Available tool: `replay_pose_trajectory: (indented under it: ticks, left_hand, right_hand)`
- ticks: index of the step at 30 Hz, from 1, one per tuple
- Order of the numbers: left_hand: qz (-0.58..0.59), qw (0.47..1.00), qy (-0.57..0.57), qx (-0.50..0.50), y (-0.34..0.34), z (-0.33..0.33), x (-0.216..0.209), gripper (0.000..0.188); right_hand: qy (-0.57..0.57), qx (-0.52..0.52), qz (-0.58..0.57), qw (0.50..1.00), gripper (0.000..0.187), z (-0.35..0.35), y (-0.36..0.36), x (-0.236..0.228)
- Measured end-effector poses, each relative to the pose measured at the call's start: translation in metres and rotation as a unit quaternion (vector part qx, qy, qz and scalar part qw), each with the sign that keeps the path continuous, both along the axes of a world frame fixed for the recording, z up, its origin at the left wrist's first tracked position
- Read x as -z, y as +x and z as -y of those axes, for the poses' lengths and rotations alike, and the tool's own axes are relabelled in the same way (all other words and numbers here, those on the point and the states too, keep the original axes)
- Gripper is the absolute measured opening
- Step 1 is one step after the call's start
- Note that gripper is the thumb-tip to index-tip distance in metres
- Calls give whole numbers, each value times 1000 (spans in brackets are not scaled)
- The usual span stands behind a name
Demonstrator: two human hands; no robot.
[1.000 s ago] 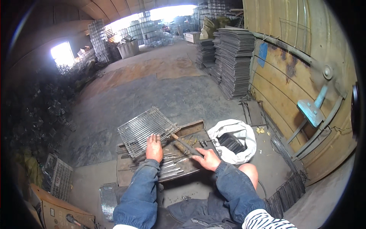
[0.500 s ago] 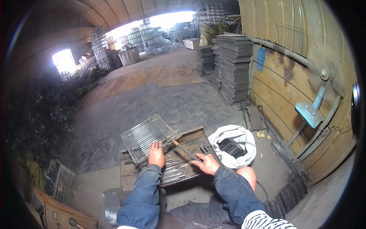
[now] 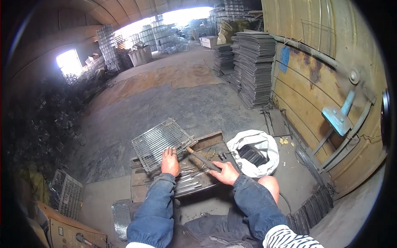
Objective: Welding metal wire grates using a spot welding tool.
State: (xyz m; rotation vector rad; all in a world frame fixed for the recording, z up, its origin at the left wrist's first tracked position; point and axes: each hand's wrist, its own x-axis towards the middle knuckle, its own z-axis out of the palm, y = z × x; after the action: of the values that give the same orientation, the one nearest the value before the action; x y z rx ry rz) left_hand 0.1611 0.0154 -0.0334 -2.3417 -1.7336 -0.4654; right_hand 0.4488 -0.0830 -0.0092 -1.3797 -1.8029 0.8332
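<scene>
A square wire mesh panel point(image 3: 159, 140) lies tilted over the far left part of a low metal worktable point(image 3: 138, 188). My left hand point(image 3: 170, 163) rests on the panel's near edge, fingers stretched forward and flat. With closed fingers my right hand point(image 3: 226, 172) grips a dark, rod-shaped tool point(image 3: 203, 159). The tool's tan far end reaches the panel's right corner; its exact kind is unclear. Several loose metal rods point(image 3: 186, 186) lie on the table below and beside my left hand. Small metal pieces point(image 3: 222, 156) sit beyond my right hand.
A white sack point(image 3: 271, 155) holding dark metal pieces stands right of the table. Tall stacks of dark panels point(image 3: 254, 68) rise farther back, beside a yellowish wall point(image 3: 302, 87). Tangled wire parts point(image 3: 45, 111) are heaped at left. An orange machine point(image 3: 70, 233) stands at lower left.
The view has tilted slightly, shifting the scene a little. Both hands keep about the same places on the panel and the rod-shaped tool.
</scene>
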Motion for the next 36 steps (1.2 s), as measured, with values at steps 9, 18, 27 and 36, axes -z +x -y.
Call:
replay_pose_trajectory:
  ticks: [9,18,27,36]
  left_hand:
    - [11,1000,-2,0,-1,0,4,64]
    - [29,1000,2,8,-2,4,5,64]
    - [-33,998,-24,-39,-23,-8,29,69]
    - [0,1000,-7,-22,-2,-1,-1,62]
  right_hand:
    - [38,-9,-4,999,55,-6,-2,15]
    - [36,-27,-3,999,58,2,-2,6]
    - [107,-52,-5,993,53,-11,-6,30]
    - [16,-15,-5,1000,51,-18,-12,16]
